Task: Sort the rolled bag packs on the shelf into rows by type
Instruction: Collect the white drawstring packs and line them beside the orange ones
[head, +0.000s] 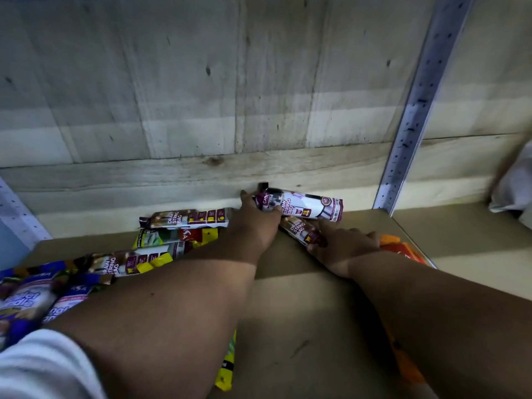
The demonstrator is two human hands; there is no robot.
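My left hand point(253, 223) grips the left end of a white and maroon "draw string bag" roll point(311, 207) that lies against the back wall. My right hand point(342, 246) holds a brown and maroon draw string roll point(299, 230) just in front of it. Left of my left hand, another draw string roll point(184, 218) lies along the wall, with a red and green pack point(175, 236) and a third draw string roll point(135, 259) in front. Blue and purple packs point(31, 298) lie at the far left. An orange pack point(403, 250) sits under my right wrist.
The shelf board point(302, 326) is brown cardboard, backed by a pale wooden wall point(201, 110). A perforated metal upright point(414, 110) stands at the right and another one point(17, 217) at the left. A yellow-green pack point(227, 367) pokes out beneath my left forearm. A white bundle point(515, 182) lies far right.
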